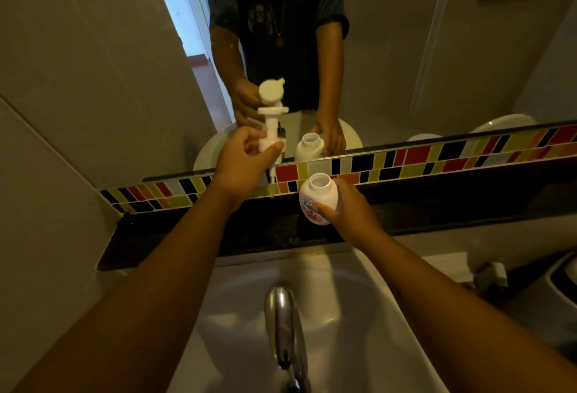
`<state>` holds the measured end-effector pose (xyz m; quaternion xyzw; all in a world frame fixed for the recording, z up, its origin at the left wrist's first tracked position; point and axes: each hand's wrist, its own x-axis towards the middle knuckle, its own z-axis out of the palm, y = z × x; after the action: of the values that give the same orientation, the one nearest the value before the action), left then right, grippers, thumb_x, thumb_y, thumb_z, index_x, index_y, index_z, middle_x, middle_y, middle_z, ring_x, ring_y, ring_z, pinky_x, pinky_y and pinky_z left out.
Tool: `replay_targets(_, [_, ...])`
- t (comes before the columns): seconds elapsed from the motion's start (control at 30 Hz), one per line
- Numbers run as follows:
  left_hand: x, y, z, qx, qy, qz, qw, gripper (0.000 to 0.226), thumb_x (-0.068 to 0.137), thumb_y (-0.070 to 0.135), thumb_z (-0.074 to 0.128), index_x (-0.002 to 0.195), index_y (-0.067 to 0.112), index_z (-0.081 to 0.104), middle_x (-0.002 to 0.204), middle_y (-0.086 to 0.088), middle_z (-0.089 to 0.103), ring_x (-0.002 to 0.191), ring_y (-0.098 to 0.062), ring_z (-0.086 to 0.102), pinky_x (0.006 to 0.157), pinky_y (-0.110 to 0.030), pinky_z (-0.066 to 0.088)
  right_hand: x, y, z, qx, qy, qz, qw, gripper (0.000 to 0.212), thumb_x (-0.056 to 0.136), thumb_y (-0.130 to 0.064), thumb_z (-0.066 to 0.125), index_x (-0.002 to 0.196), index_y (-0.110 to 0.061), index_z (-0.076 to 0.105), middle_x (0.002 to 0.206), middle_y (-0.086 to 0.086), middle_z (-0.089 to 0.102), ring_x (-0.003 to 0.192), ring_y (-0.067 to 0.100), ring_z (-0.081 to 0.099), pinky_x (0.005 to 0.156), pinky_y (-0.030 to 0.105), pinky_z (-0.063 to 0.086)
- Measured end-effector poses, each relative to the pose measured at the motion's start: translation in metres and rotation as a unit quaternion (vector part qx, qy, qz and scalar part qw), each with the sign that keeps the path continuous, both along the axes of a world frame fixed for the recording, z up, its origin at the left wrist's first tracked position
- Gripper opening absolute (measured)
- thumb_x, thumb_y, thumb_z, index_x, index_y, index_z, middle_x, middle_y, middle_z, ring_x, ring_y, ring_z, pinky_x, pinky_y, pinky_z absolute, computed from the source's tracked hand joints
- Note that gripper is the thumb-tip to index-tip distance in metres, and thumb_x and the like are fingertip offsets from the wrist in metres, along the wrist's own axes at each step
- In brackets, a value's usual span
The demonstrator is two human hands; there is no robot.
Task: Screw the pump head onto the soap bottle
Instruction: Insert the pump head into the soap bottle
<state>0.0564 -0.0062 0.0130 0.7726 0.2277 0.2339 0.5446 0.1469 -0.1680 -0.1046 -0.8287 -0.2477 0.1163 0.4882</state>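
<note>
My left hand (242,160) grips the white pump head (271,111) by its collar and holds it upright in the air. Its thin dip tube hangs down below my fingers. The pump is to the left of and higher than the soap bottle (317,197). The bottle is white and round with a pink label. It stands on the dark ledge (187,236) with its wide mouth open and facing up. My right hand (346,205) wraps around the bottle's right side and steadies it. Pump and bottle are apart.
A mirror (437,49) above a strip of coloured tiles (468,155) reflects my arms, the pump and the bottle. Below the ledge lies a white sink (359,314) with a chrome tap (282,330) in the foreground. A wall (46,205) closes the left side.
</note>
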Motion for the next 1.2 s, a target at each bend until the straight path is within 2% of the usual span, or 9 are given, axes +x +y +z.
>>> replay_targets(0.1, [0.011, -0.013, 0.01, -0.047, -0.066, -0.009, 0.997, 0.029, 0.085, 0.026, 0.07, 0.11, 0.018, 0.057, 0.114, 0.001, 0.068, 0.098, -0.009, 0.068, 0.066, -0.015, 0.054, 0.0, -0.001, -0.001, -0.003, -0.004, 0.0, 1.0, 0.058, 0.073, -0.042, 0.074, 0.122, -0.026, 0.049, 0.125, 0.003, 0.061, 0.114, 0.022, 0.059, 0.09, 0.043, 0.054])
replay_targets(0.2, [0.018, -0.024, 0.009, -0.088, -0.086, -0.024, 0.992, 0.035, 0.085, 0.025, 0.07, 0.115, 0.015, 0.057, 0.117, 0.0, 0.069, 0.1, -0.009, 0.069, 0.071, -0.015, 0.055, 0.001, 0.0, -0.001, -0.009, -0.003, -0.005, 1.0, 0.059, 0.071, -0.044, 0.075, 0.122, -0.027, 0.049, 0.125, 0.002, 0.062, 0.113, 0.022, 0.059, 0.09, 0.044, 0.054])
replay_targets(0.37, [0.026, -0.033, -0.007, -0.131, -0.072, -0.034, 0.988, 0.042, 0.085, 0.026, 0.069, 0.122, 0.017, 0.053, 0.127, 0.0, 0.065, 0.113, -0.016, 0.065, 0.093, -0.033, 0.053, 0.002, 0.003, -0.002, -0.017, 0.0, -0.015, 1.0, 0.061, 0.071, -0.046, 0.075, 0.123, -0.027, 0.049, 0.125, 0.003, 0.062, 0.112, 0.022, 0.06, 0.09, 0.042, 0.054])
replay_targets(0.43, [0.028, -0.035, -0.017, -0.137, -0.066, -0.041, 0.988, 0.041, 0.085, 0.025, 0.069, 0.122, 0.016, 0.052, 0.127, -0.001, 0.066, 0.114, -0.017, 0.064, 0.093, -0.033, 0.053, 0.002, 0.003, -0.002, -0.017, -0.006, -0.014, 1.0, 0.061, 0.071, -0.047, 0.074, 0.123, -0.026, 0.049, 0.125, 0.004, 0.062, 0.112, 0.023, 0.06, 0.09, 0.042, 0.053])
replay_targets(0.53, [0.028, -0.037, -0.033, -0.136, -0.047, -0.059, 0.988, 0.042, 0.086, 0.024, 0.069, 0.123, 0.017, 0.052, 0.127, 0.0, 0.066, 0.113, -0.016, 0.065, 0.086, -0.027, 0.055, 0.002, 0.005, -0.003, -0.018, -0.011, -0.02, 1.0, 0.06, 0.071, -0.048, 0.073, 0.122, -0.026, 0.05, 0.124, 0.004, 0.063, 0.111, 0.023, 0.061, 0.09, 0.043, 0.054])
replay_targets(0.67, [0.031, -0.035, -0.052, -0.12, -0.006, -0.076, 0.99, 0.045, 0.082, 0.026, 0.073, 0.123, 0.02, 0.053, 0.126, 0.001, 0.067, 0.113, -0.019, 0.065, 0.097, -0.044, 0.053, 0.001, 0.006, -0.008, -0.013, -0.011, -0.028, 0.999, 0.059, 0.071, -0.05, 0.071, 0.122, -0.029, 0.049, 0.126, 0.004, 0.061, 0.112, 0.024, 0.06, 0.09, 0.047, 0.054])
replay_targets(0.77, [0.033, -0.035, -0.06, -0.117, 0.013, -0.085, 0.989, 0.046, 0.081, 0.025, 0.074, 0.122, 0.02, 0.053, 0.127, -0.002, 0.066, 0.115, -0.023, 0.064, 0.098, -0.048, 0.052, 0.001, 0.006, -0.012, -0.01, -0.002, -0.031, 0.999, 0.062, 0.07, -0.051, 0.071, 0.124, -0.029, 0.048, 0.128, 0.005, 0.06, 0.114, 0.026, 0.059, 0.09, 0.05, 0.053])
replay_targets(1.03, [0.038, -0.033, -0.063, -0.095, 0.03, -0.111, 0.989, 0.045, 0.084, 0.021, 0.07, 0.124, 0.02, 0.051, 0.131, -0.003, 0.063, 0.118, -0.023, 0.061, 0.097, -0.042, 0.052, 0.004, 0.008, -0.015, -0.018, 0.002, -0.035, 0.999, 0.066, 0.071, -0.047, 0.073, 0.128, -0.025, 0.046, 0.13, 0.008, 0.058, 0.116, 0.027, 0.057, 0.094, 0.051, 0.051])
replay_targets(1.2, [0.034, -0.032, -0.069, -0.066, 0.037, -0.13, 0.989, 0.048, 0.084, 0.016, 0.07, 0.127, 0.015, 0.05, 0.132, -0.004, 0.061, 0.119, -0.02, 0.058, 0.089, -0.028, 0.052, 0.005, 0.009, -0.017, -0.015, 0.007, -0.041, 0.999, 0.067, 0.071, -0.051, 0.072, 0.127, -0.028, 0.045, 0.13, 0.007, 0.057, 0.117, 0.027, 0.056, 0.093, 0.051, 0.052])
